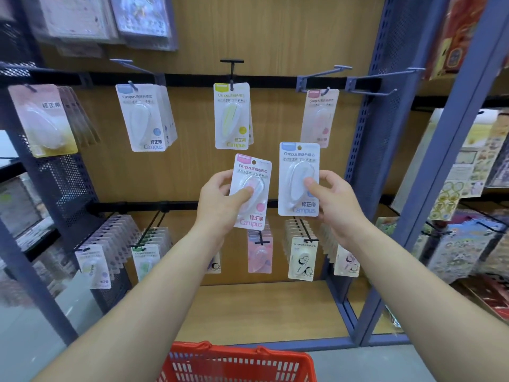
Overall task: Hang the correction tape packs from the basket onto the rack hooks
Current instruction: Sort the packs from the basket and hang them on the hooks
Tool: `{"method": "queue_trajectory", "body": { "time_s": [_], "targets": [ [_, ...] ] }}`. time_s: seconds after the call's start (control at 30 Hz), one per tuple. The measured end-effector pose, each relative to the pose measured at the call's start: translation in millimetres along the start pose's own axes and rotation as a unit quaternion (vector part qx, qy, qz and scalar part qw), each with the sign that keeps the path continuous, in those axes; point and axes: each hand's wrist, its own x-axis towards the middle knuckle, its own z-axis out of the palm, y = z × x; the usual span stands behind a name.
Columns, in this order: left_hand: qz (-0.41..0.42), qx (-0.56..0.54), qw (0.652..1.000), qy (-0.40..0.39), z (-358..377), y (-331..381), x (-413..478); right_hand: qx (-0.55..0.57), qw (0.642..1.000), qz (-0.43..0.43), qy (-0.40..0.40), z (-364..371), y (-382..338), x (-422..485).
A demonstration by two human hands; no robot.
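My left hand (217, 201) holds a pink correction tape pack (254, 172) upright, thumb pressed on its clear blister. My right hand (334, 201) holds a blue correction tape pack (296, 161) the same way, a little higher. Both packs are raised in front of the wooden back panel, below the upper row of rack hooks. On that row hang a blue pack (144, 117), a yellow pack (232, 115) and a pink pack (319, 117). One hook (385, 91) at the far right of the row is bare. The red basket (237, 363) sits at the bottom edge.
A lower rail carries several full hooks of tape packs (301, 256). A blue steel upright (446, 150) borders the bay on the right, with sticker sheets (465, 172) beyond it. A pink-and-yellow pack (44, 119) hangs at the far left.
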Motion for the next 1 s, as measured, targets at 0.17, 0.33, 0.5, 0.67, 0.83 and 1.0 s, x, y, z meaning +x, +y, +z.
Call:
{"method": "queue_trajectory", "body": {
  "time_s": [0.17,0.33,0.5,0.67,0.83,1.0],
  "targets": [
    [0.034,-0.011,0.998,0.052,-44.3,10.0,-1.1,0.004,0.999,-0.019,-0.049,55.3,-11.0,7.5],
    [0.064,-0.010,0.990,0.122,-105.3,24.6,-0.1,0.006,0.994,-0.065,-0.089,133.4,-33.1,22.2],
    [0.072,-0.013,0.983,0.169,-159.6,31.3,-1.9,-0.017,0.990,-0.094,-0.103,210.4,-55.0,44.8],
    [0.060,-0.011,0.981,0.183,-200.2,34.0,0.4,-0.027,0.991,-0.098,-0.091,259.8,-71.5,64.0],
    [0.054,-0.028,0.981,0.182,-221.0,37.1,3.9,-0.034,0.992,-0.097,-0.078,279.8,-80.7,75.6],
    [0.049,-0.036,0.982,0.178,-230.5,36.1,6.5,-0.036,0.994,-0.081,-0.065,288.5,-81.7,82.3]
  ]
}}
